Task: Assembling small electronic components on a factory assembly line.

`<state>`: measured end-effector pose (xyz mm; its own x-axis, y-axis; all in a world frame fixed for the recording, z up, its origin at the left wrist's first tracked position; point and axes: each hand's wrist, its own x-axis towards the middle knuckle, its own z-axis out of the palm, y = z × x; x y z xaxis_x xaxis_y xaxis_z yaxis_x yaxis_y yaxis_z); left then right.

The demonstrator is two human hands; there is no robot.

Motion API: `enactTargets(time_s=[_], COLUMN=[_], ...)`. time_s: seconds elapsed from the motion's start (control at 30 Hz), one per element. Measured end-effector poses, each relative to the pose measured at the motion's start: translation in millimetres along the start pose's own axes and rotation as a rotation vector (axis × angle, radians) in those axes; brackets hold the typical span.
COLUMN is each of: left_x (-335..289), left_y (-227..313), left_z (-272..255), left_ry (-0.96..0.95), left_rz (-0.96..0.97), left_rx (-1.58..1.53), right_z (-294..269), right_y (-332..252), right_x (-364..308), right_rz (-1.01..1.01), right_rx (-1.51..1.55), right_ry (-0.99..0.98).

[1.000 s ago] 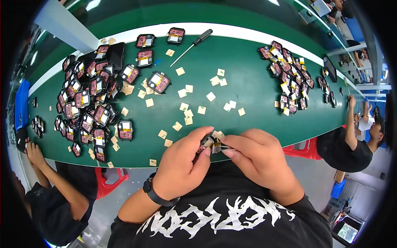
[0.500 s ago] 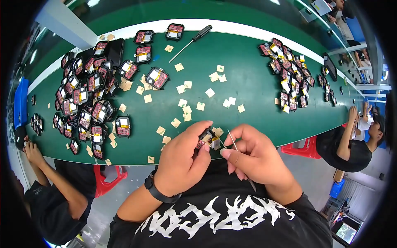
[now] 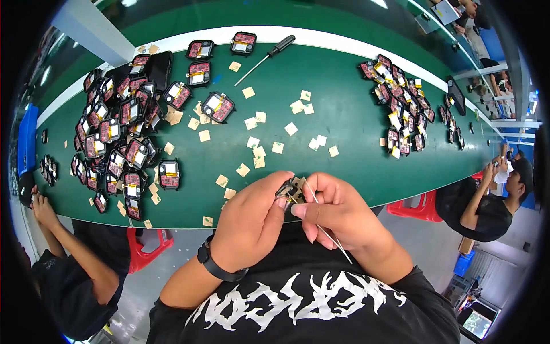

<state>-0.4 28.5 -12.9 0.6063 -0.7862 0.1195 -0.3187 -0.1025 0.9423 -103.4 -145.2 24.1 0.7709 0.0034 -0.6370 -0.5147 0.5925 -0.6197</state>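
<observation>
Left fingers (image 3: 267, 191) grip a black gadget (image 3: 285, 189), right fingers (image 3: 315, 214) pinch tweezers (image 3: 344, 251); looks mid-job, piled units (image 3: 130, 110) sitting open.

Device heap (image 3: 132, 109) left on table (image 3: 355, 114), second heap (image 3: 399, 94) right, paper squares (image 3: 278, 147) between, screwdriver (image 3: 276, 49) behind most, one device (image 3: 285, 190) in left hand (image 3: 249, 223), tweezers (image 3: 342, 250) in right hand (image 3: 339, 212)

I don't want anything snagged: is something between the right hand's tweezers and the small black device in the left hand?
Nothing visible: the tweezers in the right hand have one leg right at the black device in the left hand. Whether it touches is unclear.
</observation>
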Motion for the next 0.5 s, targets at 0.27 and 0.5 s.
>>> enactTargets(time_s=[0.27,0.5], left_x=[6,7], left_y=[7,4], left_z=[-11,-16], left_ry=[-0.072,-0.109], left_rz=[-0.151,-0.227], left_rx=[-0.130,-0.313], right_z=[10,-9], right_y=[7,19], right_x=[-1,3], right_rz=[-0.169,-0.625], right_rx=[-0.220,-0.681], right_ry=[0.150,0.026])
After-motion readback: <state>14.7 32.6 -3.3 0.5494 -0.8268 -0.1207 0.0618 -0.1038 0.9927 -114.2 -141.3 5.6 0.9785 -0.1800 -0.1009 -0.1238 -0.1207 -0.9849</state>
